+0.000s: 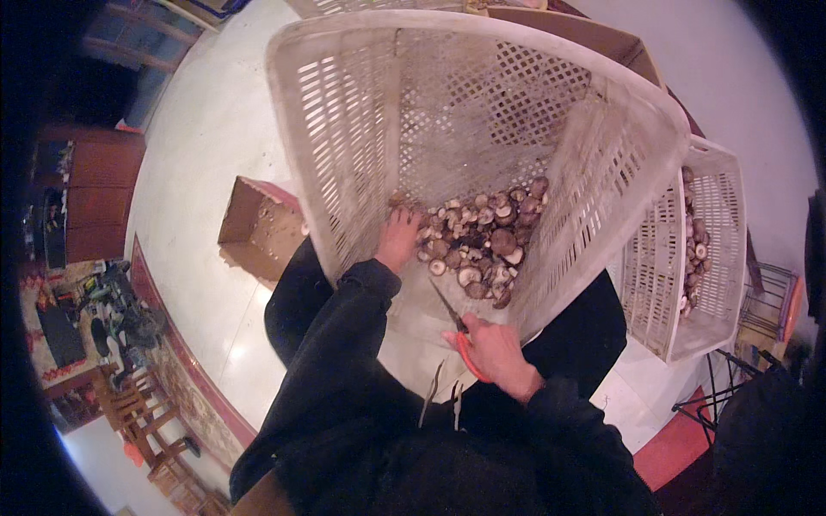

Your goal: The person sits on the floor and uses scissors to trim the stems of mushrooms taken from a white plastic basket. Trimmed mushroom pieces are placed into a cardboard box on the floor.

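A large whitish plastic crate (pixel 481 19) with slotted walls is tipped toward me between my knees. Brown-capped mushrooms with pale stems (pixel 477 238) are heaped in its lower part; they look like shiitake. My left hand (pixel 397 238) reaches in at the pile's left edge, fingertips among the mushrooms. Whether those fingers grip one is unclear. Red-handled scissors (pixel 473 361) are held in my right hand (pixel 500 355) at the crate's near edge. Their dark blades point up and left, just short of the heap, and seem closed or nearly so.
To the right stands a second plastic crate (pixel 710 332) with more mushrooms. An open cardboard box (pixel 274 232) with scraps inside sits on the pale tiled floor (pixel 213 142) at left. Another cardboard box (pixel 581 32) is behind the tipped crate. A wire rack (pixel 768 297) stands far right.
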`<state>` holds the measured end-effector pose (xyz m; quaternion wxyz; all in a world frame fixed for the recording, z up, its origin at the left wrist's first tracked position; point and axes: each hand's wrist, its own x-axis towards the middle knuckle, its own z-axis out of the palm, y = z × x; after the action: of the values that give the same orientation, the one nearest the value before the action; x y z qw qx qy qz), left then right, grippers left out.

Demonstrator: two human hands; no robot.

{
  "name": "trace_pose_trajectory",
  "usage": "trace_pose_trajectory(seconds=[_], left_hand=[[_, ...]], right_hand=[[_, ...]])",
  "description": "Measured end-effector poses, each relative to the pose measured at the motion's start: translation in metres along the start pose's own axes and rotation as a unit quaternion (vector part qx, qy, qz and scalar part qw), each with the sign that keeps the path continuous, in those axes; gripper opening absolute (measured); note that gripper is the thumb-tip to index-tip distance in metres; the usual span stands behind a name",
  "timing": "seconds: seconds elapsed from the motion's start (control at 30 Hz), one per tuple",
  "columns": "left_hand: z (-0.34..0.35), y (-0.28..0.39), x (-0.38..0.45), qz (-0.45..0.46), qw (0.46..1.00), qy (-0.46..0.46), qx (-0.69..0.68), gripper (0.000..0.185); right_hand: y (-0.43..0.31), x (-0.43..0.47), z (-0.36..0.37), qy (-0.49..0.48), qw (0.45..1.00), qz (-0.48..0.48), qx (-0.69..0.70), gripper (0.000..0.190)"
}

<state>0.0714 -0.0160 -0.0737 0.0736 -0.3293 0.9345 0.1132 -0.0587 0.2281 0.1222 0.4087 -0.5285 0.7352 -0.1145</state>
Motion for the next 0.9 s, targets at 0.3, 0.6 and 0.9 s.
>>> trace_pose_trajectory(seconds=[0.3,0.6,0.9], left_hand=[[0.046,-0.008,0.022,-0.009,0.99,-0.05,0.135,0.06],[-0.006,0.028,-0.056,-0.249,0.692,0.02,-0.677,0.034],[-0.123,0.05,-0.13,-0.176,0.416,0.056,-0.891,0.038]], right_hand=[[-0.006,0.011,-0.005,0.018,1.0,0.0,0.022,0.048],[-0.005,0.012,0.004,0.054,0.998,-0.004,0.016,0.041],[-0.024,-0.009,0.008,0.159,0.983,-0.075,0.055,0.04]])
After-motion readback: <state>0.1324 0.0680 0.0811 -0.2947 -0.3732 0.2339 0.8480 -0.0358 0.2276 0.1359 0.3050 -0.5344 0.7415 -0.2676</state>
